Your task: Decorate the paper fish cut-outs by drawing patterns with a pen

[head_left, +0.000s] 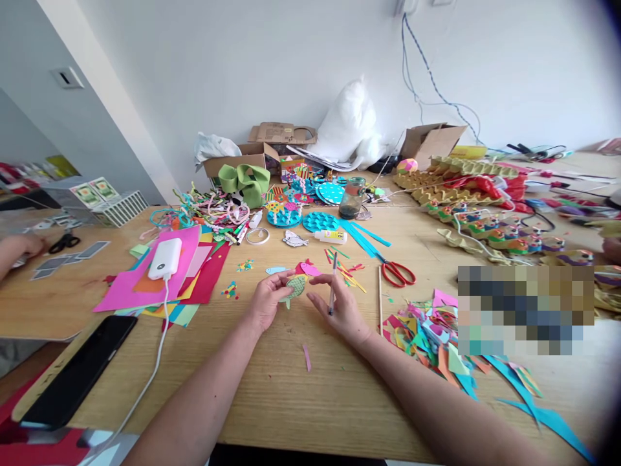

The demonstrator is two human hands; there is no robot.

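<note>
My left hand (268,299) pinches a green paper fish (294,291) marked with dark scale lines, held just above the table. A pen (333,285) stands nearly upright in my right hand (343,309), tucked between the fingers. The thumb and forefinger of that hand are apart, close to the fish's right side. Just beyond lie a pink paper fish (309,268) and a light blue paper fish (276,270). Farther back are a white fish cut-out (295,239) with dark outlines and a glue bottle (332,237).
Red-handled scissors (398,273) and a wooden stick (380,301) lie to the right, near a heap of paper scraps (436,336). Coloured paper sheets (126,285), a white power bank (165,259) and a black phone (80,370) are at left. A glass jar (351,199) stands behind.
</note>
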